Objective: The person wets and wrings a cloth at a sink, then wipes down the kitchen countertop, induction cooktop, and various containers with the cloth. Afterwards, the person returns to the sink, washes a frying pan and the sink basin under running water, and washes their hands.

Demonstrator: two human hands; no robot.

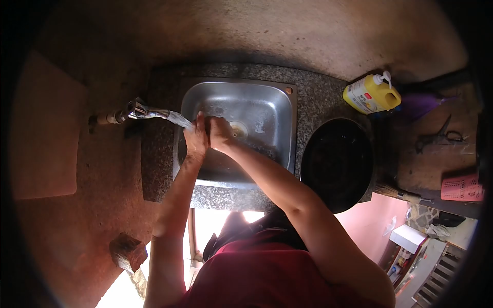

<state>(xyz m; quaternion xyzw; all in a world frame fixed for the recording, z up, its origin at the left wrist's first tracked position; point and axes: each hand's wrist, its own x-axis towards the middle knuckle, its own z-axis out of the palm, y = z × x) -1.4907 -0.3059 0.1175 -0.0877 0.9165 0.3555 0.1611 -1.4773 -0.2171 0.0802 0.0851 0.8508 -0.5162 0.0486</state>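
Water runs from the metal tap (149, 111) onto my left hand (196, 137), whose fingers look stretched out, with no object visible in it. Right beside it is my right hand (221, 132), its fingers curled in and pressed towards the left palm. Whether something small lies between the two hands is hidden. Both are held over the left half of the steel sink (257, 97). A round drain (238, 130) shows at the sink's bottom, just right of my right hand.
Speckled stone countertop (318, 92) surrounds the sink. On its right are a large black round basin (337, 164) and a yellow pump bottle (371, 94). Farther right lie scissors (441, 136), a pink perforated basket (462, 188) and a brush (400, 193). A brown wall (287, 36) rises behind.
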